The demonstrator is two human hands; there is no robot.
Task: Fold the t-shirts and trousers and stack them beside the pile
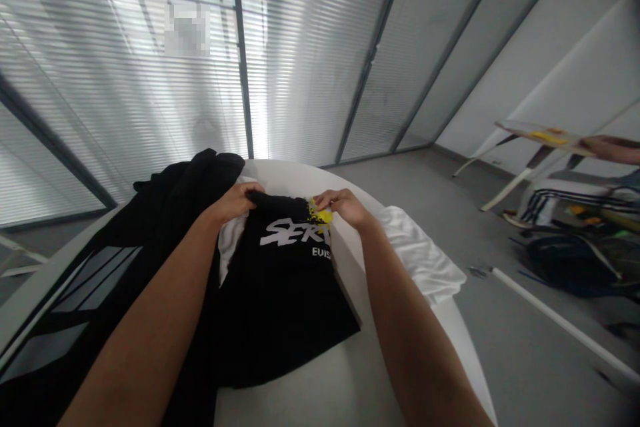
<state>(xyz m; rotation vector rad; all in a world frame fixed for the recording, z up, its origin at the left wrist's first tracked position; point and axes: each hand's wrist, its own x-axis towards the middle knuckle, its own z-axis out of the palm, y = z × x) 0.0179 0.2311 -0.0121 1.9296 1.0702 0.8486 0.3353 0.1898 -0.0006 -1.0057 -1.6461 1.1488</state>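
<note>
A black T-shirt (280, 307) lies folded on a round white table (320, 177), with a white and yellow print near its upper edge. My left hand (233, 203) grips the shirt's upper left edge, and my right hand (343, 207) pinches the upper right edge beside the yellow print. Left of the shirt, a larger black garment with grey stripes (85, 300) spreads over the table edge. A white cloth (420, 257) lies crumpled on the right, and a strip of it (229, 243) shows beside the shirt under my left hand.
Glass partitions with blinds (150, 67) stand behind the table. A white rod (560, 323) lies on the grey floor to the right. Beyond it are a dark bag (565, 260), a striped item (570, 203), and a folding table (530, 147) with another person's forearm (610, 150).
</note>
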